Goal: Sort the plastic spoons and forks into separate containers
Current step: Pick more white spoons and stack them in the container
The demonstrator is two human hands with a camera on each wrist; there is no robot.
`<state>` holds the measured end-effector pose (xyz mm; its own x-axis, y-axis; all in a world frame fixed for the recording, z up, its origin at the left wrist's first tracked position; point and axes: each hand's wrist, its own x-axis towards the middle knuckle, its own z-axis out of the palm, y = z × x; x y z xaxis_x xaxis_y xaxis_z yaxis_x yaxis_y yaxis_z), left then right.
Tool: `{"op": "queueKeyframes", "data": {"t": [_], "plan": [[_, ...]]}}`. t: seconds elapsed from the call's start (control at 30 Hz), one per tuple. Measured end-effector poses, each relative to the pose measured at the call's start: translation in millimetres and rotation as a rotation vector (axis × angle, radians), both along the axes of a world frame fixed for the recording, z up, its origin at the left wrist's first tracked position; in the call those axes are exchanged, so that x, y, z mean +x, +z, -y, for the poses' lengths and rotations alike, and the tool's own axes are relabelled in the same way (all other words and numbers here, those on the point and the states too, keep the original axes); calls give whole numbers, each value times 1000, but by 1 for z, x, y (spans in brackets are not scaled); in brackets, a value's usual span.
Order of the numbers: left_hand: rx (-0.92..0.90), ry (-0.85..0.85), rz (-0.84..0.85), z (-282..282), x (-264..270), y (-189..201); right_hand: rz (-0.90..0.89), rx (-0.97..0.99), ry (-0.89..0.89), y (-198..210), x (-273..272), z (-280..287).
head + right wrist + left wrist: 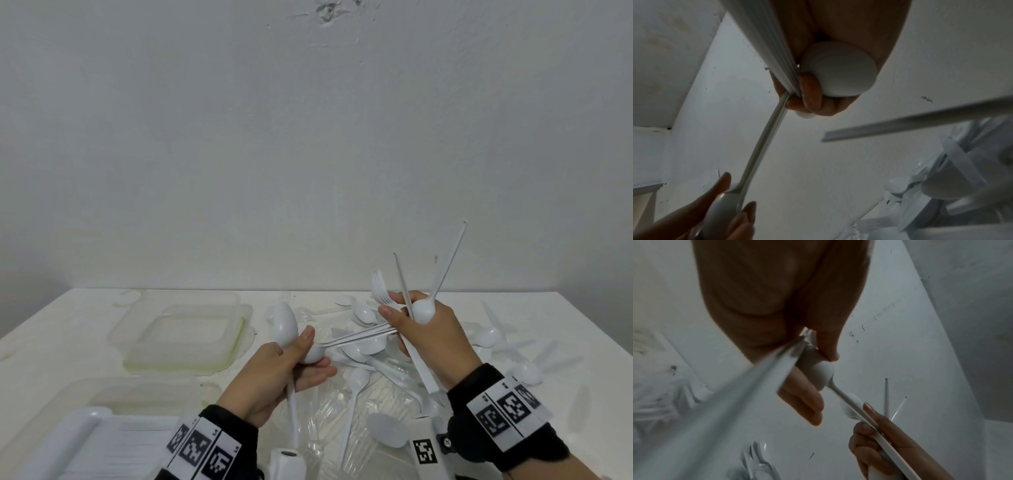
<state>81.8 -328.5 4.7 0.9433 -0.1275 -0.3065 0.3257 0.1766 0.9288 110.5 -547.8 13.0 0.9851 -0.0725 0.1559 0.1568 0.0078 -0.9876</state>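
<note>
At the left of the desk (pixel 51 329) two clear containers are waiting: a far container (pixel 178 329) with a greenish rim and a near container (pixel 113 394) in front of it, neither showing cutlery inside as far as I can tell. The left hand (pixel 274 377) is holding an upright spoon (pixel 285 325), thumb pressing its bowl, and its grip is also closing on the bowl of a second spoon (pixel 313 356) whose handle is running across to the right hand (pixel 428 339), which looks like a hand-over. The right hand's grip is full, clutching a mixed bundle: forks (pixel 382 291) fanning up, another spoon bowl against the palm. Beneath and to the right, the unsorted pile (pixel 363 349) is lying on clear wrapping, so most sorting seems undone.
</note>
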Motion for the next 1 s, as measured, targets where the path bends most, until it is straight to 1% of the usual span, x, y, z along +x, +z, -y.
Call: {"op": "queueKeyframes", "data": {"t": [0.07,0.17,0.23,0.37,0.5,0.57,0.63,0.7,0.77,0.9,1.0], "plan": [[-100,22,-22,3,0,-2,7,-24,-20,-3,1,-2],[-156,58,-64,3,0,-6,18,-64,-35,-7,1,-5],[-116,73,-77,2,0,-7,23,-67,-32,-9,0,-7],[-40,91,-41,0,3,-7,20,-52,-27,-10,-2,-7],[-25,166,-28,-3,10,-9,-2,-82,43,-9,-7,-11],[-40,180,10,-4,12,-8,-28,-100,84,-11,-11,-14],[-69,185,57,-3,12,-7,-77,-50,101,-14,-13,-15],[-101,180,79,-2,10,-7,-147,67,109,-15,-13,-14],[-117,156,97,-3,9,-8,-199,139,137,-13,-14,-11],[-110,117,134,-6,7,-8,-238,188,215,-12,-16,-8],[-100,103,157,-7,7,-9,-256,197,228,-13,-15,-8]]}}
